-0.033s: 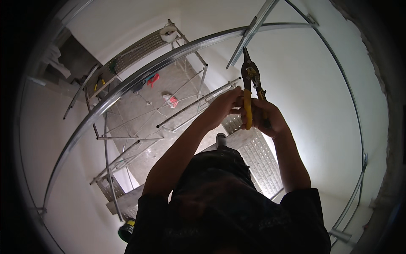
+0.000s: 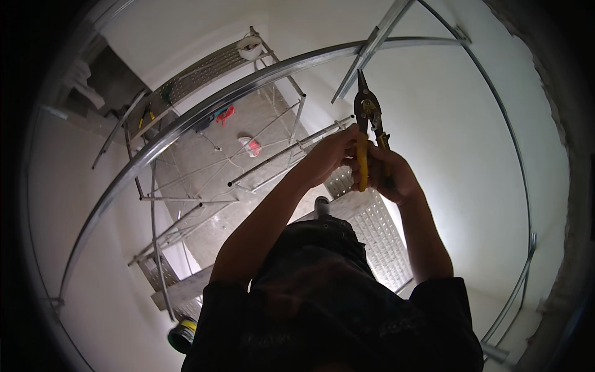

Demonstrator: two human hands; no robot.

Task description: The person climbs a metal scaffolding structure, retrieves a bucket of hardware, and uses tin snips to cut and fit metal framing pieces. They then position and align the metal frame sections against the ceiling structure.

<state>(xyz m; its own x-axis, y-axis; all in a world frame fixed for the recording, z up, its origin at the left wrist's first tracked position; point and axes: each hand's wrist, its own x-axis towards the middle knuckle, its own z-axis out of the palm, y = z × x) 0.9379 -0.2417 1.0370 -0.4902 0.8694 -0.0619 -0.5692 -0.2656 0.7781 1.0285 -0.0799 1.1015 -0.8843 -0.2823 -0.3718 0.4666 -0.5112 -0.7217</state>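
Note:
In front of me at upper right, a pair of tin snips [image 2: 366, 106] points upward, with dark jaws, a brassy pivot and yellow and black handles. My right hand [image 2: 398, 172] is closed round the handles from the right. From the other side, my left hand [image 2: 331, 155] grips at the yellow handle; some of its fingertips are hidden behind it. The snips' narrow tip is close to the lower end of a hanging metal profile strip [image 2: 356, 68]; whether they touch, I cannot tell. That strip crosses a long metal channel [image 2: 248, 82], which looks bent by the lens.
Below stand scaffold frames [image 2: 288, 147] with perforated platforms [image 2: 381, 239]. A white bucket [image 2: 250, 48] and yellow-handled pliers [image 2: 144, 116] rest on the far platform. Red-and-white item [image 2: 250, 146] lies on the floor. A dark, yellow-banded round container [image 2: 183, 336] is at lower left. White walls surround this.

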